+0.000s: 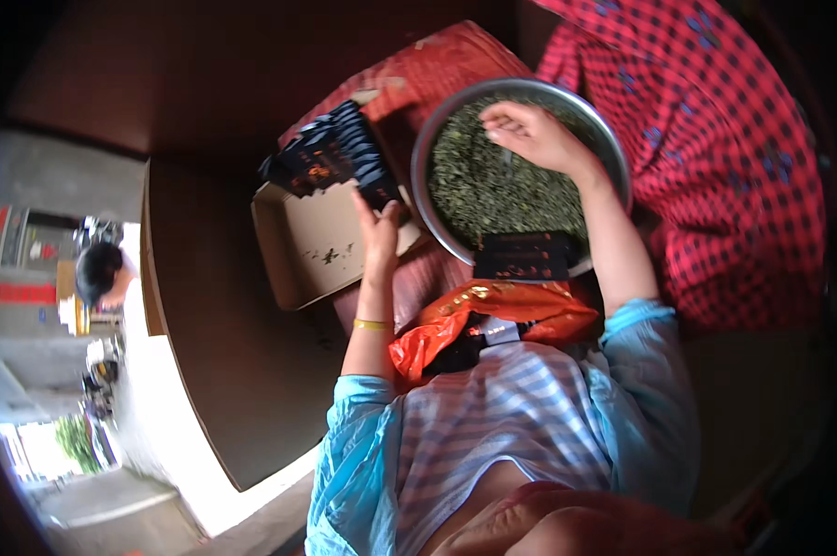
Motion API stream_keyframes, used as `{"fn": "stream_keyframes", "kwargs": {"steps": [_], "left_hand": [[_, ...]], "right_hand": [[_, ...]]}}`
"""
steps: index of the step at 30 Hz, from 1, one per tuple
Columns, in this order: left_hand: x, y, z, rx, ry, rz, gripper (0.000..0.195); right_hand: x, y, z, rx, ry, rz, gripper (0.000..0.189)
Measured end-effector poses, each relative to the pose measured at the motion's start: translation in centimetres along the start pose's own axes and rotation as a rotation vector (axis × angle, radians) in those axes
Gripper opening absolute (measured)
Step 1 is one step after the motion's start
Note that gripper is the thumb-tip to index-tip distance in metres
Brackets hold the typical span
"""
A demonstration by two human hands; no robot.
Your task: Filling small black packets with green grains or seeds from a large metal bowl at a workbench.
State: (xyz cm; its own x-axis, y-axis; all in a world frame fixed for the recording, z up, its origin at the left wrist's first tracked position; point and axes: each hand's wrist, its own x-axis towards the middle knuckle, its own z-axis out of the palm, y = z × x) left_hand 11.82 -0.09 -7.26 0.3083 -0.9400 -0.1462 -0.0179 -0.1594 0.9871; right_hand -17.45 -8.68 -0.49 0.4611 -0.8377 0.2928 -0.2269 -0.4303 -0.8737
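Observation:
My left hand grips the near end of a small black packet between thumb and fingers. That packet adjoins a row of black packets with orange print, at the far side of an open cardboard box. Dark crumbs lie on the box floor. My right hand is above dried green leaves, perhaps tea, in a round metal basin. Its fingers are curled; a blurred greyish strip shows just below them, and whether they hold it is unclear. Several black packets lie across the basin's near rim.
An orange plastic bag with dark packets inside lies against my lap. Red checked cloth hangs at the right. A large brown cardboard panel stands at the left; beyond it a person's head shows in a bright area.

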Motion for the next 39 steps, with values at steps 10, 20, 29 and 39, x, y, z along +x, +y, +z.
{"fn": "stream_keyframes", "kwargs": {"steps": [10, 20, 29, 39], "left_hand": [[-2.9, 4.1, 1.5, 0.483, 0.163, 0.764, 0.063], [-7.7, 7.3, 10.1, 0.903, -0.978, 0.634, 0.031], [-7.6, 9.0, 12.2, 1.276, -1.067, 0.656, 0.043], [-8.2, 7.3, 9.5, 0.786, -1.113, 0.767, 0.045]], "right_hand": [[0.2, 1.1, -0.4, -0.048, 0.037, -0.023, 0.028], [0.3, 0.7, -0.1, -0.125, 0.033, -0.010, 0.031], [-0.3, -0.7, -0.4, -0.174, 0.031, 0.030, 0.032], [-0.5, -0.5, -0.5, -0.209, 0.065, 0.052, 0.026]]}}
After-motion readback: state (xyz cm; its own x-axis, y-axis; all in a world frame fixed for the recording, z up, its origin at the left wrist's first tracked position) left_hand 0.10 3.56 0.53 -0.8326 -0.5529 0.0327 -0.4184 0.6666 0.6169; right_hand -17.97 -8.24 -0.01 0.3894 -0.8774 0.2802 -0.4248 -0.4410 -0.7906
